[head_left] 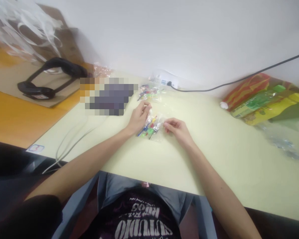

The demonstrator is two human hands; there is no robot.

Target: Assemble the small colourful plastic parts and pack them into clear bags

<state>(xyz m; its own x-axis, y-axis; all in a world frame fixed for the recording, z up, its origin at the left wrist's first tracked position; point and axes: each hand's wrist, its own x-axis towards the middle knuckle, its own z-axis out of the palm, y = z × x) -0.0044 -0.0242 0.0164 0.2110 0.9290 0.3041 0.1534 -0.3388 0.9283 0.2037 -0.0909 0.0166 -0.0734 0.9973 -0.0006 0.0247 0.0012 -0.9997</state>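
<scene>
A clear plastic bag (151, 129) of small colourful pieces lies on the pale table between my two hands. Blue, red, yellow and green bits show through it, but their kind is too small to make out. At the bag's upper left, my left hand (139, 117) is closed, its fingertips pinching the plastic. From the other side, my right hand (177, 128) holds the right edge between thumb and fingers. Just beyond my left hand rests a second clear bag (149, 93) with similar colourful pieces.
A black padded frame (37, 90) lies on cardboard (5, 83) at left, near a pixelated dark object (112, 96). Pale cables (62, 149) cross the table's left edge. Along the wall runs a black cord (204, 90). Coloured packaging (259, 103) and crumpled clear plastic (284, 144) lie at right.
</scene>
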